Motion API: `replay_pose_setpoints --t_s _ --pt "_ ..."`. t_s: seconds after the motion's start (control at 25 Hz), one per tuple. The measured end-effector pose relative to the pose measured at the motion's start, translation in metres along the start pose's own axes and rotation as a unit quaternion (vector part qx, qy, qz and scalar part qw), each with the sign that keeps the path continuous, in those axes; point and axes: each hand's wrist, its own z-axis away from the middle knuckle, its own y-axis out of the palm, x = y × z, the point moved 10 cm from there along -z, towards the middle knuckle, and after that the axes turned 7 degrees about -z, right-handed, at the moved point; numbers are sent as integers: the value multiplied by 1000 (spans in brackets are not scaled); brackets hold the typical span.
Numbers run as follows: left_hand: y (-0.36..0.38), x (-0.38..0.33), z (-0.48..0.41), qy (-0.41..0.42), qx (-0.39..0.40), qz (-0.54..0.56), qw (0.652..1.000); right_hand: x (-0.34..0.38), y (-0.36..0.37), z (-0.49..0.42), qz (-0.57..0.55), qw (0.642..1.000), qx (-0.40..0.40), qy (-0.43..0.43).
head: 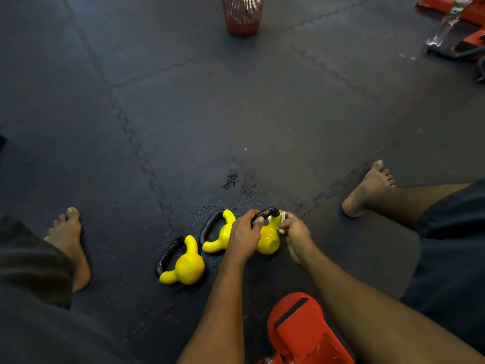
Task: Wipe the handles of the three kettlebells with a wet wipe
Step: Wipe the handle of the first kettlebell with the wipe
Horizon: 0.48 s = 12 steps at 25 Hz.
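Yellow kettlebell (267, 240): left hand (244, 236) curls round its black handle (268, 212), right hand (296, 232) pinches the wet wipe (281, 219) beside.

The three kettlebells (187, 266) are bright yellow with glossy black handles (168, 254). The wipe (282, 219) is white. The floor (236, 114) is dark blue-grey, crossed by jagged puzzle-tooth seams. The mesh basket (242, 14) is red, as is the gym frame (296, 327).
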Motion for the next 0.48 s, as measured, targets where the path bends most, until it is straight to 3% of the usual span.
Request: replay_pose_setpoints --t_s 0.16,0.32,0.48 --pt "-10 7 -6 -7 -33 -25 999 -4 4 1 -114 993 22 17" --pt "-7 -4 -7 16 -36 -29 999 1 -2 -6 30 999 23 -19" --pt "-1 -6 -8 22 -8 -37 999 14 -12 -7 146 980 -68 -121"
